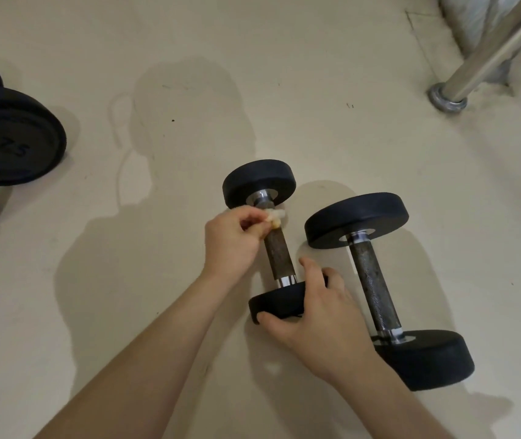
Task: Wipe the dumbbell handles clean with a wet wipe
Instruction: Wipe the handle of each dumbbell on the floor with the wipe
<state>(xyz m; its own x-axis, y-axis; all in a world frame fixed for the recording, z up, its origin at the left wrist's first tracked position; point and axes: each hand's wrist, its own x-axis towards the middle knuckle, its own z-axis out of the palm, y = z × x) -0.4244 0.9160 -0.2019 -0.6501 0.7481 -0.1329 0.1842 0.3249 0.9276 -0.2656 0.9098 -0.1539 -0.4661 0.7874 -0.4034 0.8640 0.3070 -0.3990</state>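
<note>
Two black dumbbells lie side by side on the pale floor. The smaller dumbbell (279,256) has a rusty brown handle between round black ends. My left hand (232,243) pinches a crumpled white wet wipe (274,218) against the far end of that handle, near the far weight (259,182). The near weight (276,304) of the same dumbbell is gripped from the right by my right hand (313,315). Just to the right lies the bigger dumbbell (376,289), its dark knurled handle untouched.
Bigger black dumbbells (12,137), one marked 7.5, sit at the left edge. A shiny metal pole with a round base (447,101) stands at the upper right, beside a white bundle. Open floor (189,90) stretches beyond the dumbbells.
</note>
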